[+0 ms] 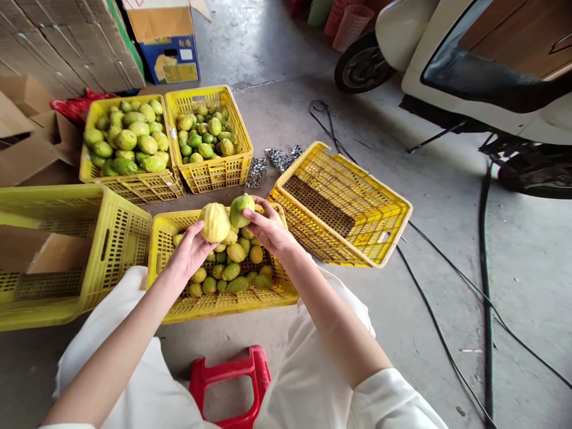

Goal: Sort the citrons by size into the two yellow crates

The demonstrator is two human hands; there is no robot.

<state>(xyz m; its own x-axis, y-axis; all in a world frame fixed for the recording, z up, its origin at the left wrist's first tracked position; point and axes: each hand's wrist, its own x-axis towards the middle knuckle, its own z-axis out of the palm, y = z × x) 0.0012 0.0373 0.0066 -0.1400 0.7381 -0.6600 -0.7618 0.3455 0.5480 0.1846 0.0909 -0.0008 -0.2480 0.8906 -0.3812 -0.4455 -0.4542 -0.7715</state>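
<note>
My left hand (193,249) is closed around a pale yellow, ribbed fruit (215,223) that looks like a citron. Right beside it, my right hand (268,225) grips a smaller, smooth green citron (242,211) between thumb and fingers. Both fruits are held up close together over a yellow plastic crate (223,308) between my knees. Inside that crate lie several green and yellow citrons (236,253), some of them hidden by my hands and forearms.
Two yellow crates (214,182) full of similar fruit stand ahead on the left. A tilted yellow crate (379,202) is at the right, and a larger one (117,238) holds cardboard at the left. A red stool (259,369), black cables (485,286) and a white scooter (411,36) are nearby.
</note>
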